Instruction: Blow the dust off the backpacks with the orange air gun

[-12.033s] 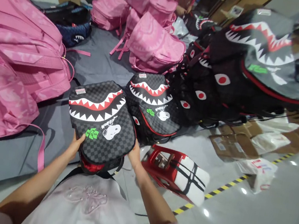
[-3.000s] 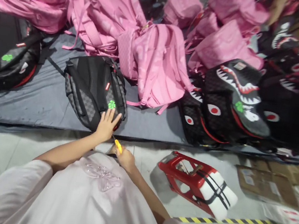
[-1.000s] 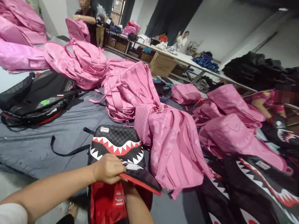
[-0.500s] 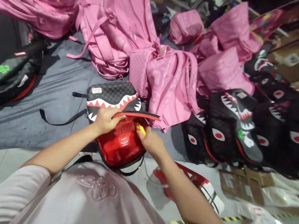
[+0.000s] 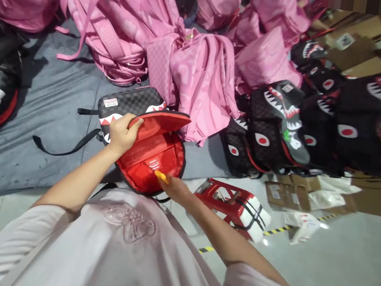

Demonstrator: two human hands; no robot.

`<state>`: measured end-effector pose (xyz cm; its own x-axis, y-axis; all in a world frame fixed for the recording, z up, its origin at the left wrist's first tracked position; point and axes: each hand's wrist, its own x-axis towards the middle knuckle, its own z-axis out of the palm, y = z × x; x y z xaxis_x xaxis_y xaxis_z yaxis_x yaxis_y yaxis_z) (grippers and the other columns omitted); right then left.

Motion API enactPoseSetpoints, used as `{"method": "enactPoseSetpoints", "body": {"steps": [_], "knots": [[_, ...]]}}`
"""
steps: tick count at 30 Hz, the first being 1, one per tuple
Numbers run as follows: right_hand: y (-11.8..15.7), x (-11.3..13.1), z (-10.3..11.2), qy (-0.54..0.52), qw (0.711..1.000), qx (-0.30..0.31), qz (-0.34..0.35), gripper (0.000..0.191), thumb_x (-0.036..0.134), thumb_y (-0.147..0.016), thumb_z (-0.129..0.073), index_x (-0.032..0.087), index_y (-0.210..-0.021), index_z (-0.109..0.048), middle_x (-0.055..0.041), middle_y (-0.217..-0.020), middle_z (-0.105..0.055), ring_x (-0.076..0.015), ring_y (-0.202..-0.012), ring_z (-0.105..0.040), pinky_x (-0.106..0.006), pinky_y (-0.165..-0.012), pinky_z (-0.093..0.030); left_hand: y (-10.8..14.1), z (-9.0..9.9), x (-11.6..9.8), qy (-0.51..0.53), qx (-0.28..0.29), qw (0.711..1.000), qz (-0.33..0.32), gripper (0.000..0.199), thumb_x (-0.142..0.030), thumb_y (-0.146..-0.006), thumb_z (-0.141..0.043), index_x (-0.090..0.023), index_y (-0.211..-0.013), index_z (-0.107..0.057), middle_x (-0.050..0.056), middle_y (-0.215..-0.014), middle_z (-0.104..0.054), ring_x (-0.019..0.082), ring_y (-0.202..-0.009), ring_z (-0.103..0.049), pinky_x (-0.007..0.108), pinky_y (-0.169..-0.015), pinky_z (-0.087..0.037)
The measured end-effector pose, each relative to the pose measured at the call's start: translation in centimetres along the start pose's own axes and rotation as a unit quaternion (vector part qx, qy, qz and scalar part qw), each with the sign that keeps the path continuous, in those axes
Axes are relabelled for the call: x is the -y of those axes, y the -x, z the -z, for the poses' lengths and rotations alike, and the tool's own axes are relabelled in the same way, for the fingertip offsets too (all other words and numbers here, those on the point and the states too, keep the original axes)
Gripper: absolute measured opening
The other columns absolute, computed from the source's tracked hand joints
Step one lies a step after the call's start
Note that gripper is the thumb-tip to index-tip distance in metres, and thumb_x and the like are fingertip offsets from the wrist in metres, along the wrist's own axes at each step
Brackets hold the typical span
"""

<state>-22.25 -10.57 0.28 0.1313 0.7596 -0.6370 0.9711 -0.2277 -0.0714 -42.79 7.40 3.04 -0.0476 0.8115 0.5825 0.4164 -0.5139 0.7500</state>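
Since half a second ago, the left hand (image 5: pixel 122 135) has raised the backpack's red-lined flap (image 5: pixel 161 123), fingers closed on its edge; the right hand (image 5: pixel 175 190), fingers gripping a small yellow tool (image 5: pixel 161 176), has shifted nearer the person. The open black-and-grey checkered backpack (image 5: pixel 149 147) lies at the grey-cloth-covered tabletop's (image 5: pixel 46 174) front edge; a red-and-white stool (image 5: pixel 227 207) is on the pale floor (image 5: pixel 330 259).

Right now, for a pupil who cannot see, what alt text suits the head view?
A person's left hand holds open the flap of a checkered backpack, and the right hand holds a yellow tool over its red lining. Pink backpacks and black shark-mouth backpacks lie nearby on grey cloth.
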Motion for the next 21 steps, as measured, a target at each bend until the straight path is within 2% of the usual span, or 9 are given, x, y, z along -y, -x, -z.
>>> {"method": "enactPoseSetpoints", "body": {"steps": [2, 4, 6, 8, 11, 14, 21], "knots": [[-1.9, 1.2, -0.5, 0.065, 0.996, -0.035, 0.051, 0.034, 0.033, -0.097, -0.046, 0.009, -0.118, -0.057, -0.0206, -0.097, -0.070, -0.0319, -0.093, -0.069, -0.039, -0.076, -0.049, 0.3, -0.4, -0.7, 0.006, 0.018, 1.000, -0.009, 0.038, -0.050, -0.090, -0.053, -0.019, -0.069, -0.061, -0.001, -0.056, -0.050, 0.012, -0.052, -0.045, 0.025, -0.057, -0.034], [-4.2, 2.4, -1.1, 0.079, 0.989, -0.044, 0.113, 0.031, 0.028, -0.093, -0.052, 0.009, -0.118, -0.055, -0.0211, -0.103, -0.068, -0.0322, -0.099, -0.066, -0.041, -0.082, -0.047, 0.6, -0.6, -1.0, 0.004, 0.022, 1.000, -0.007, 0.039, -0.049, -0.091, -0.053, -0.019, -0.068, -0.060, -0.002, -0.055, -0.049, 0.011, -0.052, -0.044, 0.025, -0.056, -0.033], [-6.4, 3.4, -1.8, 0.082, 0.980, -0.055, 0.171, 0.030, 0.028, -0.091, -0.056, 0.011, -0.115, -0.056, -0.0190, -0.107, -0.067, -0.0303, -0.101, -0.064, -0.040, -0.087, -0.045, 0.9, -0.6, -1.1, -0.001, 0.020, 1.000, -0.006, 0.038, -0.049, -0.090, -0.054, -0.018, -0.068, -0.060, -0.003, -0.055, -0.048, 0.011, -0.052, -0.043, 0.025, -0.056, -0.033], [-8.2, 4.0, -2.4, 0.079, 0.975, -0.082, 0.193, 0.034, 0.031, -0.091, -0.057, 0.010, -0.118, -0.054, -0.0189, -0.111, -0.065, -0.0300, -0.102, -0.062, -0.039, -0.090, -0.043, 1.0, -0.6, -0.8, -0.011, 0.010, 1.000, -0.009, 0.037, -0.048, -0.090, -0.054, -0.018, -0.069, -0.060, -0.003, -0.056, -0.048, 0.011, -0.053, -0.043, 0.025, -0.057, -0.033], [-9.8, 3.8, -3.0, 0.065, 0.975, -0.140, 0.157, 0.043, 0.033, -0.096, -0.049, 0.006, -0.129, -0.045, -0.0227, -0.116, -0.061, -0.0316, -0.107, -0.059, -0.040, -0.091, -0.041, 1.0, -0.5, -0.2, -0.026, -0.014, 1.000, -0.001, 0.038, -0.049, -0.091, -0.053, -0.018, -0.070, -0.058, -0.003, -0.057, -0.047, 0.011, -0.055, -0.042, 0.025, -0.057, -0.033], [-10.6, 3.3, -3.4, 0.042, 0.977, -0.180, 0.111, 0.045, 0.035, -0.098, -0.046, 0.005, -0.131, -0.041, -0.0229, -0.115, -0.061, -0.0297, -0.105, -0.059, -0.038, -0.087, -0.042, 1.0, -0.6, 0.1, -0.036, -0.037, 0.999, 0.014, 0.040, -0.050, -0.092, -0.050, -0.019, -0.067, -0.053, -0.004, -0.057, -0.042, 0.011, -0.055, -0.038, 0.025, -0.057, -0.031], [-11.9, 2.5, -5.3, -0.011, 0.969, -0.227, 0.101, 0.043, 0.035, -0.098, -0.050, 0.007, -0.130, -0.043, -0.0199, -0.112, -0.063, -0.0274, -0.105, -0.059, -0.035, -0.089, -0.040, 0.9, -1.0, 0.3, -0.060, -0.042, 0.997, 0.004, 0.043, -0.054, -0.092, -0.048, -0.018, -0.068, -0.052, -0.003, -0.061, -0.041, 0.011, -0.059, -0.040, 0.025, -0.061, -0.033]]}}
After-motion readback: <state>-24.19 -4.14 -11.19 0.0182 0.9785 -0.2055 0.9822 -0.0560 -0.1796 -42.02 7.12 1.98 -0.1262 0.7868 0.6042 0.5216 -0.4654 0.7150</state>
